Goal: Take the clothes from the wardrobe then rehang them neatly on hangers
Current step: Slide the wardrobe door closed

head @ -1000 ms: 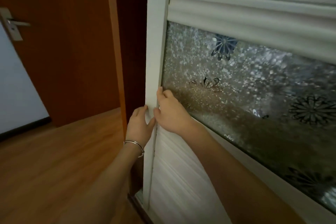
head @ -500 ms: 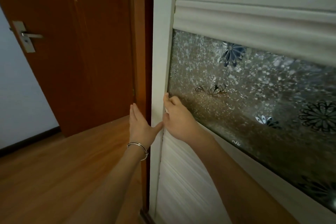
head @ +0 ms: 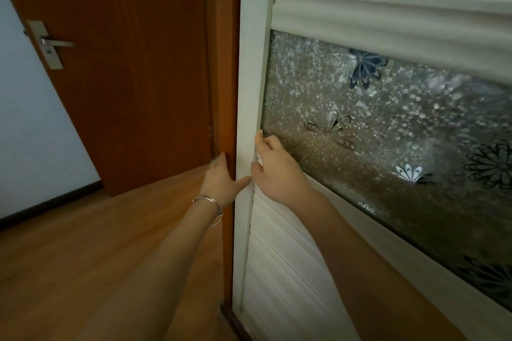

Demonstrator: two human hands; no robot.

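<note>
The wardrobe door [head: 249, 77] has a white frame, a patterned glass panel [head: 388, 133] with flower motifs and a ribbed white lower panel [head: 277, 271]. Both hands are at its left upright. My left hand [head: 221, 180], with a bangle at the wrist, lies with straight fingers along the frame's outer edge and its thumb on the front face. My right hand [head: 277, 174] hooks its curled fingertips over the frame's inner lip beside the glass. No clothes or hangers are in view; the wardrobe's inside is hidden.
A brown wooden side panel [head: 225, 63] stands tight against the door's left edge. Left of it is a brown room door [head: 124, 77] with a metal handle [head: 52, 43], a pale wall and wooden floor [head: 83, 257].
The dark gap between the white frame and the brown panel has closed as the door moved left. My left hand's fingers went from curled round the edge to straight.
</note>
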